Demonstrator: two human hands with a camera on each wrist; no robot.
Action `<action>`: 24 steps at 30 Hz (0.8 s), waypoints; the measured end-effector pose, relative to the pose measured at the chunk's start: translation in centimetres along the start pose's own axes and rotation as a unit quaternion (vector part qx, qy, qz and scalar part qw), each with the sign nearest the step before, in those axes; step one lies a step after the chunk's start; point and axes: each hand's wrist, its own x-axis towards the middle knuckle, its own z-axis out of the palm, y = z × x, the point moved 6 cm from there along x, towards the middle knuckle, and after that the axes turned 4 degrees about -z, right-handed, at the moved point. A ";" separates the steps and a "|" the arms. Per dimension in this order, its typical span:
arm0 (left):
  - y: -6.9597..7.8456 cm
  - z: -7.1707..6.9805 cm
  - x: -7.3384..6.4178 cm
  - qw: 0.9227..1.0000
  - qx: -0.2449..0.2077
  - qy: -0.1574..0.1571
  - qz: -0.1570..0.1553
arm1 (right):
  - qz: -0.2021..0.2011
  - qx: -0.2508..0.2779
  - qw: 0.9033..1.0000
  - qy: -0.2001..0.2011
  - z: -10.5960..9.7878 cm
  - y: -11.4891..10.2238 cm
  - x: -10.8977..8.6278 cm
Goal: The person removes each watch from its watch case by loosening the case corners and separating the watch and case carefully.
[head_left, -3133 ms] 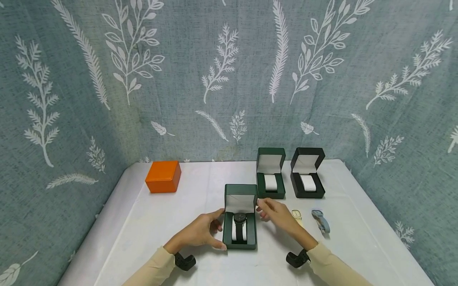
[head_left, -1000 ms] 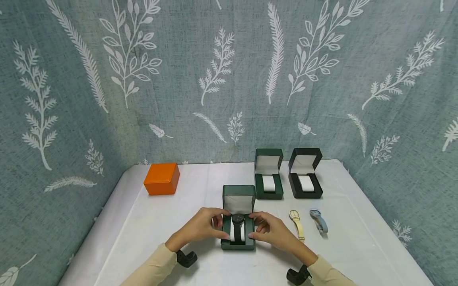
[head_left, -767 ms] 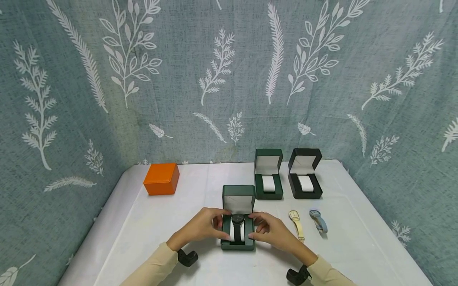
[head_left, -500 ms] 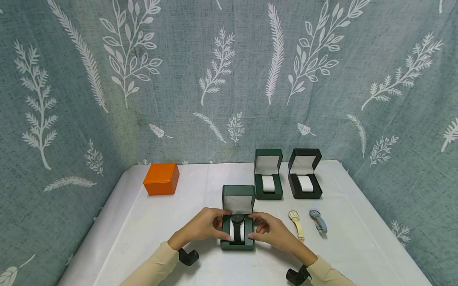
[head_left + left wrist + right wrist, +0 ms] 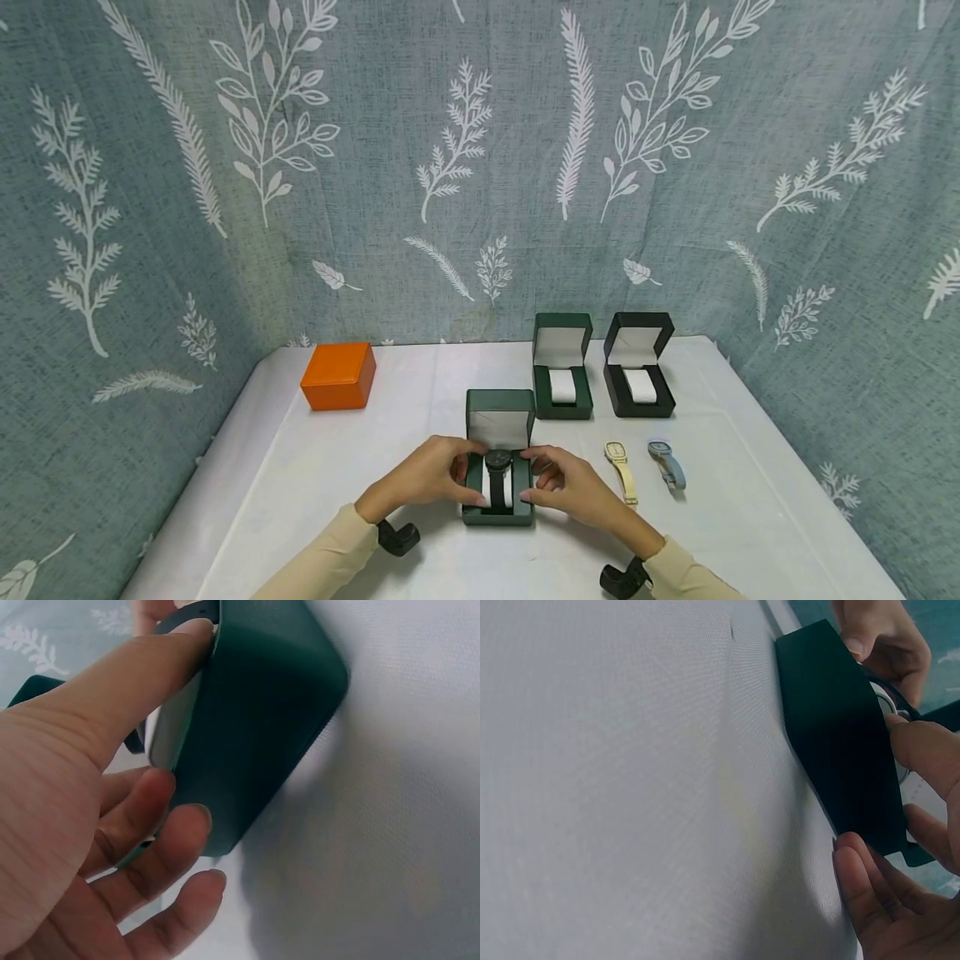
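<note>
An open green watch box [image 5: 500, 406] stands on the white table in front of me. Inside it a black wristwatch [image 5: 498, 477] is wrapped around a white cushion [image 5: 487, 492]. My left hand [image 5: 429, 471] grips the box's left side in the head view, its thumb and index finger over the rim beside the cushion. Seen from the left wrist, the thumb reaches the cushion's edge and the other fingers curl beside the box wall. My right hand [image 5: 570, 483] mirrors this on the right side. In the right wrist view its thumb reaches over the rim close to the watch.
Behind stand another open green watch box [image 5: 564, 410] and an open black watch box [image 5: 645, 408], each with a bare white cushion. A gold watch [image 5: 621, 472] and a light blue watch [image 5: 667, 465] lie at right. A closed orange box [image 5: 337, 375] sits back left.
From beside the green box's outer sides, both hands have moved inward, with thumbs and index fingers now over its rim. Over the last second they have hardly moved.
</note>
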 end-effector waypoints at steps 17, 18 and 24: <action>1.1 0.2 0.3 0.996 0.084 0.001 0.038 | 0.005 -0.002 1.000 0.001 -0.2 -0.1 -0.1; 1.1 0.2 0.3 0.995 0.087 0.003 0.040 | 0.005 -0.002 1.000 0.002 -0.2 -0.2 -0.1; 1.3 0.1 0.1 0.993 0.101 0.015 0.052 | 0.004 -0.006 1.000 0.001 -0.1 -0.3 -0.1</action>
